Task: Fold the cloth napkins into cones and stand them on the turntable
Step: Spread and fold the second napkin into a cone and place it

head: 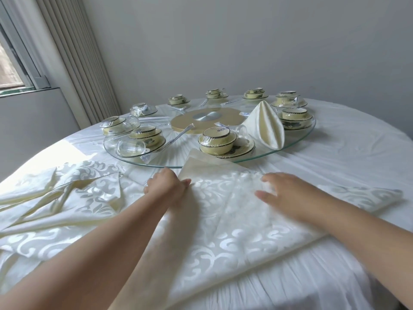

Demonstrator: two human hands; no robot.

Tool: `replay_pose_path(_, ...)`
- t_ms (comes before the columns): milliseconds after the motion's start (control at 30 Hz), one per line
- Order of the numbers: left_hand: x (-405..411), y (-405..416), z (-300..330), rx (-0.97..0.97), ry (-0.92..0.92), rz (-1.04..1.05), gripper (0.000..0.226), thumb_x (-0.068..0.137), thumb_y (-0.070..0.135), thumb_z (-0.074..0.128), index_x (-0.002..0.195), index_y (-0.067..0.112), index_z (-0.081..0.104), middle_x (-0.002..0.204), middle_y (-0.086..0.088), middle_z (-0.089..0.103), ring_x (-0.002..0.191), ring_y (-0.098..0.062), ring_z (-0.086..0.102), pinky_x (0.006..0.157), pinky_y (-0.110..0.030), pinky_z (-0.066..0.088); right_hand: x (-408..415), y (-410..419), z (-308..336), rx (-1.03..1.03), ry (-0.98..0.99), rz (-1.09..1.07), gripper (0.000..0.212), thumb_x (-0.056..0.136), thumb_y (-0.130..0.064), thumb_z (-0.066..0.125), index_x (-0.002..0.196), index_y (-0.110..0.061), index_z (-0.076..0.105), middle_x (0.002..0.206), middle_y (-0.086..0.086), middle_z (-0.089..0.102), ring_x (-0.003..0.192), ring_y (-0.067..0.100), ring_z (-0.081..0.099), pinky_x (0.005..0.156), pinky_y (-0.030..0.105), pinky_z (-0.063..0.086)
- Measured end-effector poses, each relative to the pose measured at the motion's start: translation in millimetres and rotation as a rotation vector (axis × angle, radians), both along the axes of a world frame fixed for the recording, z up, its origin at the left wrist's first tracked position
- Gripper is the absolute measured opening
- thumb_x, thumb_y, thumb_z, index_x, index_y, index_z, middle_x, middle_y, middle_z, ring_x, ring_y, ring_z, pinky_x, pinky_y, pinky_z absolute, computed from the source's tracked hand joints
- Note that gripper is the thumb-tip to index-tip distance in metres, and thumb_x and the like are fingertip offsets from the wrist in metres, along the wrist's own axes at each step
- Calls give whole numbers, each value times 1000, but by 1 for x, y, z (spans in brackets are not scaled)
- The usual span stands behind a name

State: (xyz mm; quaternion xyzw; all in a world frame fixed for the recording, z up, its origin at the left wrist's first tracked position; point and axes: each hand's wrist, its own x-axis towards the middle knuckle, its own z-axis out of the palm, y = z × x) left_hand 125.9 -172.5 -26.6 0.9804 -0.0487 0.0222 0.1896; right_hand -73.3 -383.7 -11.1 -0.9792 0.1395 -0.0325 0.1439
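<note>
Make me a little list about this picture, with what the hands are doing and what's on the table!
Place: round table with white tablecloth
Left hand: pinches a fold of the cream patterned cloth napkin
Right hand: fingers spread, resting flat on that napkin
Finished: one cream napkin cone standing on the round glass turntable
Waiting: loose cream patterned napkins at the left
Also on turntable: plastic-wrapped yellow bowl sets

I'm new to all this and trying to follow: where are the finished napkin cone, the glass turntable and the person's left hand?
napkin cone (267,126), head view, on its front fold.
glass turntable (178,163), head view, on its near rim.
left hand (166,185), head view, on its back.
</note>
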Motion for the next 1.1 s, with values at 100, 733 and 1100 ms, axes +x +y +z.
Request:
replay_pose_path(100,1,2,0,18,48,16,61,80,63,60,106,8,62,117,-13,59,114,-35,49,97,-44,43,17,-31,4,-135,36,-175,61,89,-60,46,131,-16,43,136,6,41,128,25,36,103,38,34)
replay_pose_path(733,-52,-30,12,-75,49,-236,32,88,38,63,77,12,49,84,-5,56,77,-23,51,65,-28,35,-22,-67,40,-157,267,-129,39,89,-45,60,107,-11,62,101,2,64,90,22,59,67,27,42)
replay_pose_path(1100,-47,-5,1,-288,25,-364,27,89,31,63,112,23,52,85,4,57,62,-14,53,51,-26,38,79,-5,13,-12,115,-1,41,87,-56,55,83,-15,53,87,1,57,88,23,56,71,28,41)
